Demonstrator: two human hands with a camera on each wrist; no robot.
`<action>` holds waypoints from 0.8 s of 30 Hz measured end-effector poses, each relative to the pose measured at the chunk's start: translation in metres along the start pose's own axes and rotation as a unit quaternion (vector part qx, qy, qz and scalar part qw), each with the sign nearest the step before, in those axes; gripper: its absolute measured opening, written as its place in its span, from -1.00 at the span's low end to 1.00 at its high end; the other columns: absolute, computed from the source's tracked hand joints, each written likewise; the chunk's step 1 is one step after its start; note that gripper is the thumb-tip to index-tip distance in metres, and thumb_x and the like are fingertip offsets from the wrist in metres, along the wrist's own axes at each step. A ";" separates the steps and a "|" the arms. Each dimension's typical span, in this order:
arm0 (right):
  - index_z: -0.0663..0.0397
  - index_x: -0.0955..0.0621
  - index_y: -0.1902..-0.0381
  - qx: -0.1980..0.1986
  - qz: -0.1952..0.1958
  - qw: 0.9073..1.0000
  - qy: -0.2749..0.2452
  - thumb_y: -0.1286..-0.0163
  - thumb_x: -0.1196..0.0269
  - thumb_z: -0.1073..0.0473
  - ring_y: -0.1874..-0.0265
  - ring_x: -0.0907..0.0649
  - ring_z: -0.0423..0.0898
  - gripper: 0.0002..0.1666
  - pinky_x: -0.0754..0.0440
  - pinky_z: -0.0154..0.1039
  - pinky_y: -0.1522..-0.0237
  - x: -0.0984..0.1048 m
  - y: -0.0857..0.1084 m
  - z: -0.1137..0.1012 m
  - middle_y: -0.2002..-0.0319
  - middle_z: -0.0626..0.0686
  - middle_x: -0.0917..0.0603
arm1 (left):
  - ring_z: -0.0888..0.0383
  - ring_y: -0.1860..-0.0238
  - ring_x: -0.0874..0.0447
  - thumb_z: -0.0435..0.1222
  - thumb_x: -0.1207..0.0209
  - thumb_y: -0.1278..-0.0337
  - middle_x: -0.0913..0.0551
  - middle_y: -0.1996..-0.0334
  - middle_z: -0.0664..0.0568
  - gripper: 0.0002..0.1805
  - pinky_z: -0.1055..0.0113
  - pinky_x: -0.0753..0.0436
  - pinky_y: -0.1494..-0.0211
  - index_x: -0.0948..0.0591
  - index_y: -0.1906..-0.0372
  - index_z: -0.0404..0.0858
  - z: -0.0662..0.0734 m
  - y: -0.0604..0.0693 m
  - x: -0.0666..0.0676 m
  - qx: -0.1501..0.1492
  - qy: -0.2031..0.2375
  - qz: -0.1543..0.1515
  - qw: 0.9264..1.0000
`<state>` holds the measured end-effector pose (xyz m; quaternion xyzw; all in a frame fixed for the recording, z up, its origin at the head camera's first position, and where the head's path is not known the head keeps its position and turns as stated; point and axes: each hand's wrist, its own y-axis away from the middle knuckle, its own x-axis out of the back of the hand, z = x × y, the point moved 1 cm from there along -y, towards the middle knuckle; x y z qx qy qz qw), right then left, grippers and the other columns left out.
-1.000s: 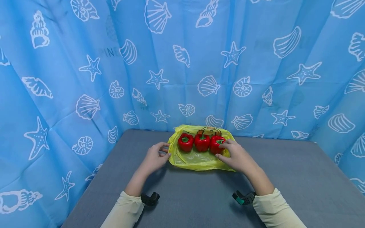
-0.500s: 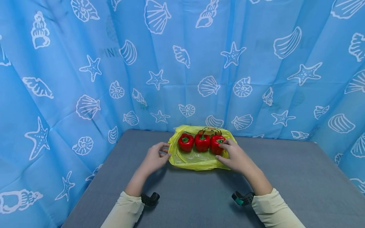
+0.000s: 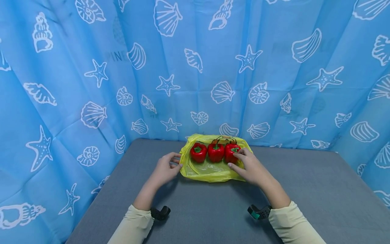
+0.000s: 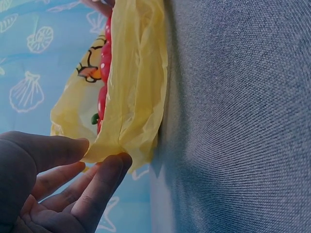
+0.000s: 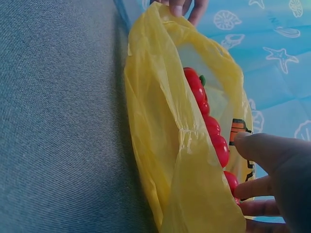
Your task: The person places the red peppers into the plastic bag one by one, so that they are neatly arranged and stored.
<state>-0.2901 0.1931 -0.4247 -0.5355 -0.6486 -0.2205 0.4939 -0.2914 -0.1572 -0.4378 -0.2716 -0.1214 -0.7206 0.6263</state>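
Observation:
A yellow plastic bag (image 3: 207, 177) lies spread open like a shallow tray at the table's far middle. Inside, three glossy red bell peppers stand in a row: the left pepper (image 3: 198, 156), the middle pepper (image 3: 215, 155) and the right pepper (image 3: 230, 153). My left hand (image 3: 166, 169) pinches the bag's left edge between thumb and fingertips, plainly seen in the left wrist view. With thumb and fingers set around the right pepper, my right hand (image 3: 252, 168) holds its near right side. In the right wrist view, the bag's wall (image 5: 204, 179) hides the peppers' lower parts.
A grey cloth-covered table (image 3: 207, 217) spreads beneath. Behind it hangs a blue curtain (image 3: 198, 67) printed with white shells and starfish. Black wrist bands (image 3: 160, 213) sit at both sleeve ends. A dark and orange print (image 3: 224, 139) marks the bag's far side.
My right hand and its thumb have shifted slightly left, and the right pepper has turned a little. The bag's near right corner has drawn in. My left hand stays in place.

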 end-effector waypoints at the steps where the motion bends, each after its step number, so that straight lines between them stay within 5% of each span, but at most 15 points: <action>1: 0.35 -0.64 -0.32 0.002 0.000 1.000 0.000 -0.50 -0.37 -0.07 -0.01 -0.60 0.14 -0.33 -0.69 0.10 -0.03 0.001 0.000 0.000 -0.09 0.26 -0.60 | 0.03 0.12 -0.82 -0.37 -0.29 -0.41 -0.78 0.01 -0.13 -0.64 0.12 -0.82 0.10 -0.67 -0.25 -0.23 0.000 0.000 0.000 0.000 0.000 0.000 1.000; 18: 0.24 -0.66 -0.30 -0.019 0.024 1.000 0.003 -0.51 -0.36 -0.07 -0.16 -0.56 0.25 -0.41 -0.65 0.31 -0.16 0.030 0.006 0.004 -0.22 0.29 -0.57 | 0.02 0.09 -0.82 -0.34 -0.32 -0.40 -0.78 0.00 -0.14 -0.62 0.12 -0.83 0.07 -0.67 -0.25 -0.24 0.005 0.002 0.003 0.010 -0.008 0.001 1.000; 24: 0.24 -0.64 -0.33 -0.033 0.034 0.999 0.017 -0.49 -0.35 -0.21 -0.18 -0.55 0.30 -0.27 -0.64 0.36 -0.14 0.045 0.010 0.007 -0.24 0.32 -0.56 | -0.09 -0.10 -0.79 -0.30 -0.32 -0.41 -0.75 -0.11 -0.15 -0.59 -0.01 -0.78 -0.17 -0.65 -0.29 -0.25 0.013 0.005 0.008 -0.005 -0.024 0.004 1.000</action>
